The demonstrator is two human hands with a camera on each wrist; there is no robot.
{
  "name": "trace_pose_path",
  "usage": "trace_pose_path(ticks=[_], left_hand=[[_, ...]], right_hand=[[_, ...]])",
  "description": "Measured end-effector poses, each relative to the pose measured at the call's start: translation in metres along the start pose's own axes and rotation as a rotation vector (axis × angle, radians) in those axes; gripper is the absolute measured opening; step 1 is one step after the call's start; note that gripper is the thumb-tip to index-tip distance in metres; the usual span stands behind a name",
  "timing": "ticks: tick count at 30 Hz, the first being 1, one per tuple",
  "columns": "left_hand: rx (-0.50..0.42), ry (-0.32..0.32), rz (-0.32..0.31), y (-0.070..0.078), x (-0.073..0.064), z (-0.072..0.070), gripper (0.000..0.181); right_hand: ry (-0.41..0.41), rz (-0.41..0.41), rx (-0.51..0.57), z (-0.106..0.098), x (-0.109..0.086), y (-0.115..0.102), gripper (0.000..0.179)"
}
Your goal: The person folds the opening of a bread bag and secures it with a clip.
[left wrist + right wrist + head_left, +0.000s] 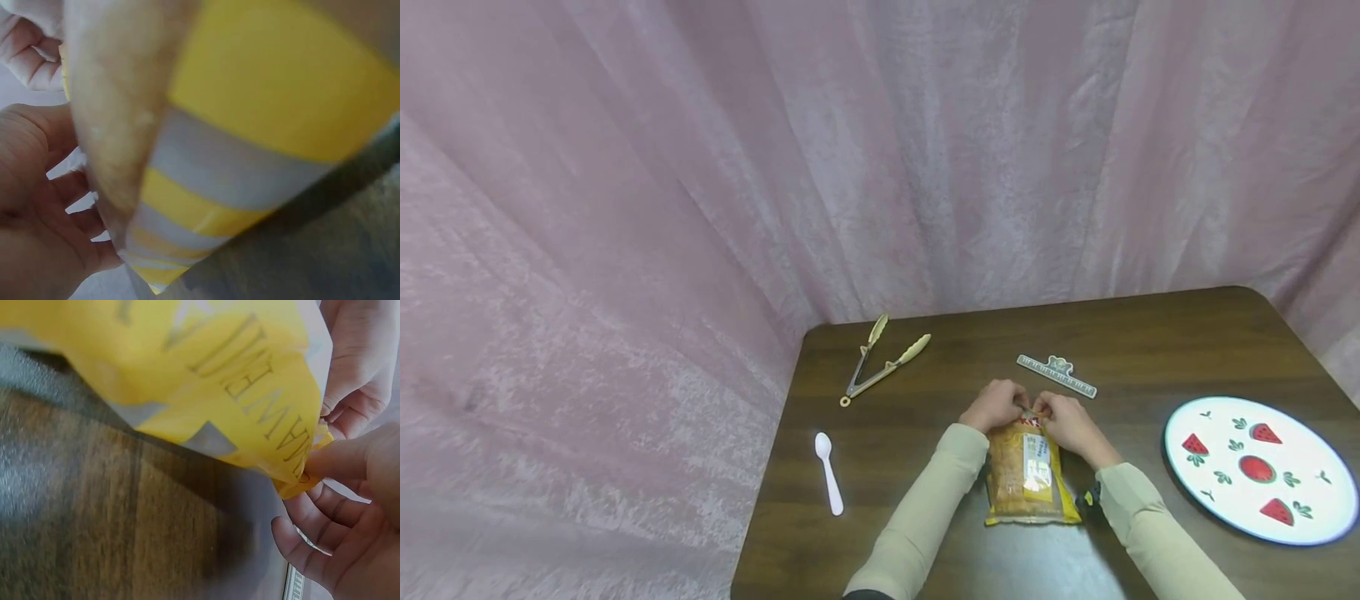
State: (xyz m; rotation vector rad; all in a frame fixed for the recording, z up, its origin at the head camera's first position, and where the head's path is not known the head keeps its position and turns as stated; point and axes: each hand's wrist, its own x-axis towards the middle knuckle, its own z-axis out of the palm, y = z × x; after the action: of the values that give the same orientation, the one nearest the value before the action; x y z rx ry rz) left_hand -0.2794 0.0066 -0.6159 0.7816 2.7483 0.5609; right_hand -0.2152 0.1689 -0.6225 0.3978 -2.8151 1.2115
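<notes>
A yellow and clear plastic bag (1009,477) with golden-brown food in it, bread by its look, lies on the table with a white label on its front. At its far end, my left hand (996,404) pinches the top edge. Close beside it, my right hand (1070,423) pinches the same edge, thumb and index finger on the yellow film (275,419) in the right wrist view. The left wrist view shows the bag's striped side (206,200) close up, with the left fingers along its edge. Just beyond the hands lies a pale clip with a ruler-like bar (1056,375).
Spread-open tongs (889,372) with cream tips lie at the back left, a white spoon (829,473) nearer on the left. On the right sits a large oval plate (1216,442) with watermelon pictures. A pink curtain (970,167) hangs behind the dark wooden table (917,467).
</notes>
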Motion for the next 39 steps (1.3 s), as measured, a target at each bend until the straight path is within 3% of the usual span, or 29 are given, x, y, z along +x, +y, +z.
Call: trace_pose_path(ticks=[4,10,16,23,28,39], left_hand=[[-0.02,0.027,0.017,-0.004,0.001,0.002,0.014],[-0.117,0.067,0.023,-0.006,0.001,0.004,0.02],[-0.174,0.102,0.042,-0.009,0.0,0.008,0.022],[-0.272,0.107,-0.039,-0.012,-0.004,0.012,0.026],[-0.286,0.103,-0.074,-0.013,-0.007,0.015,0.028],[-0.306,0.141,-0.035,-0.019,-0.008,0.017,0.026]], right_hand=[[-0.007,0.004,0.042,0.0,0.0,-0.001,0.005],[-0.008,0.017,0.04,-0.002,0.001,0.0,0.009],[-0.062,0.022,0.033,-0.003,0.001,0.004,0.012],[-0.126,0.029,0.059,-0.002,0.002,0.01,0.017],[-0.146,0.042,0.062,0.0,-0.001,0.012,0.018],[-0.147,0.038,0.038,0.004,-0.003,0.012,0.017]])
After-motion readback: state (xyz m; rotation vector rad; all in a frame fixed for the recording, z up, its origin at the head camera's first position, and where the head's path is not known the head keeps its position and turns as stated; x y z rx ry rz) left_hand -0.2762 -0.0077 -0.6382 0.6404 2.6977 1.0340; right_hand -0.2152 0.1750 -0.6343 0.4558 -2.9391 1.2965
